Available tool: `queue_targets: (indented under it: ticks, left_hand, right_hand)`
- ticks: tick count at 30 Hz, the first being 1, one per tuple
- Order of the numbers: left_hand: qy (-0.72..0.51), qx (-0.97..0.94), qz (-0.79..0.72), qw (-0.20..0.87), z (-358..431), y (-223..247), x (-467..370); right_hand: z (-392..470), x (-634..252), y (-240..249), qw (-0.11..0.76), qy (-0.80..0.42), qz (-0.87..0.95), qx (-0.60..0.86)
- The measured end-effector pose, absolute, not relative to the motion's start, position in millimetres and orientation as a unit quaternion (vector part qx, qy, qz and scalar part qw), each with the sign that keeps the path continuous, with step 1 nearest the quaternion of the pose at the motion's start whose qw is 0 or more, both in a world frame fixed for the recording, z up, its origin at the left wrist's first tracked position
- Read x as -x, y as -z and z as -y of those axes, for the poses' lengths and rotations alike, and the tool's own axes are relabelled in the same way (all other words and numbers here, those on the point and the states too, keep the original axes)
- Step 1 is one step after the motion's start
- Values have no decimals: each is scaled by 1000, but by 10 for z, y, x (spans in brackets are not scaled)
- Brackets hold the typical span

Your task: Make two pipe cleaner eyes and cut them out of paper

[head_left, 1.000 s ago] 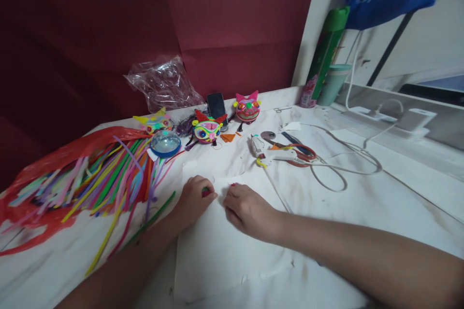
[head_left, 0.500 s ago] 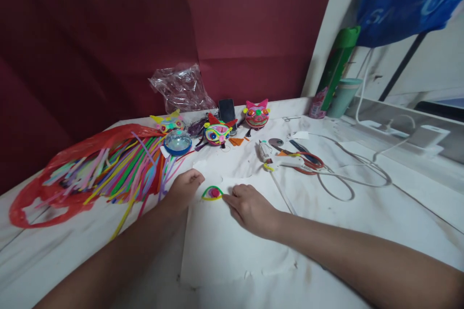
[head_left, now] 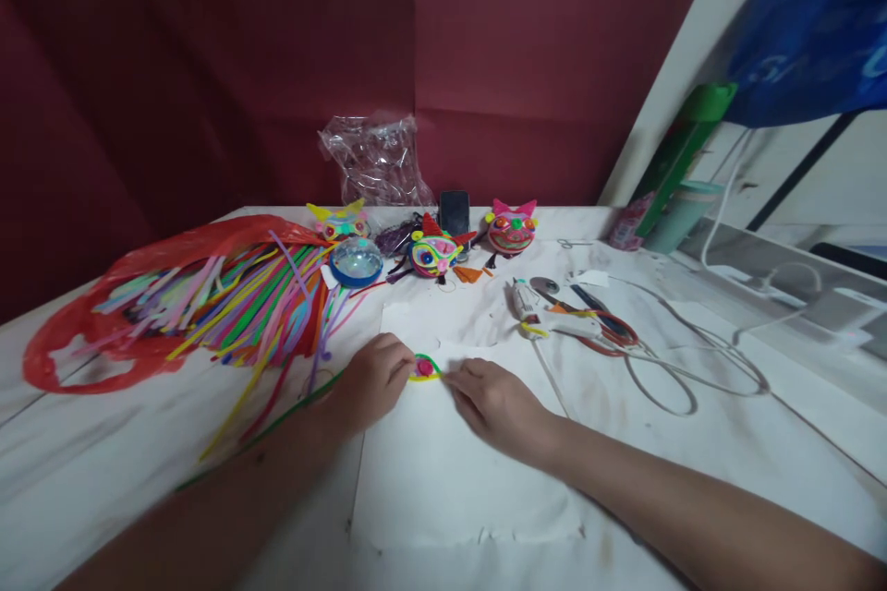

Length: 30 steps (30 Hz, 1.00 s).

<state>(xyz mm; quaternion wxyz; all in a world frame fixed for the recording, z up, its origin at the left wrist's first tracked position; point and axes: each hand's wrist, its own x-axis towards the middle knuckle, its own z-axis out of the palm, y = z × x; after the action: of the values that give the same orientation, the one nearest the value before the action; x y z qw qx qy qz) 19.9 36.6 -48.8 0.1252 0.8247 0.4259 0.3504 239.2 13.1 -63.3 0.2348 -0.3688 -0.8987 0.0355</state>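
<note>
An eye-shaped piece [head_left: 425, 368] with a green upper edge, a yellow lower edge and a dark pink centre is between my two hands, above the white paper [head_left: 457, 480]. My left hand [head_left: 378, 380] pinches at its left end, fingers closed. A long green strip [head_left: 291, 411] runs from beside my left hand back along the forearm. My right hand [head_left: 489, 402] has its thumb and fingers together at the piece's right corner.
Colourful fuzzy strips [head_left: 256, 305] spill from a red plastic bag [head_left: 62, 379] at left. Behind the paper are a blue-rimmed round container [head_left: 356, 262], decorated heads [head_left: 511, 229] and a phone [head_left: 455, 212]. A glue gun [head_left: 565, 323], scissors [head_left: 613, 332] and cables [head_left: 727, 369] lie at right.
My left hand has moved in to the left end of the eye-shaped piece, and a green strip now shows by it. My right hand stays at the right corner. The view has shifted.
</note>
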Motion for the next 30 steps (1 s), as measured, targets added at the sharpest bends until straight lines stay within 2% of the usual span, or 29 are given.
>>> queue_targets:
  ticks: [6,13,21,24,28,30]
  left_hand:
    - [-360,-829,-424,64,-417,546,-169]
    - [-335,-849,-402,75,-391,553,-186]
    - [-287,-869,-395,85,-371,582,-194]
    - [-281,-867,-402,86,-370,579,-189]
    - [-279,-867,-405,84,-371,570,-194]
    - [-280,-867,-404,85,-373,568,-196]
  right_hand:
    - [-114,-2362,609,212,-25,905,367]
    - [-93,-2316,553,130,20,922,365]
    - [-185,-2293,449,76,-21,930,359]
    - [-193,-2313,435,82,-44,926,365]
    - [-190,-2371,461,135,-104,912,373]
    - [-184,-2386,487,143,-93,920,354]
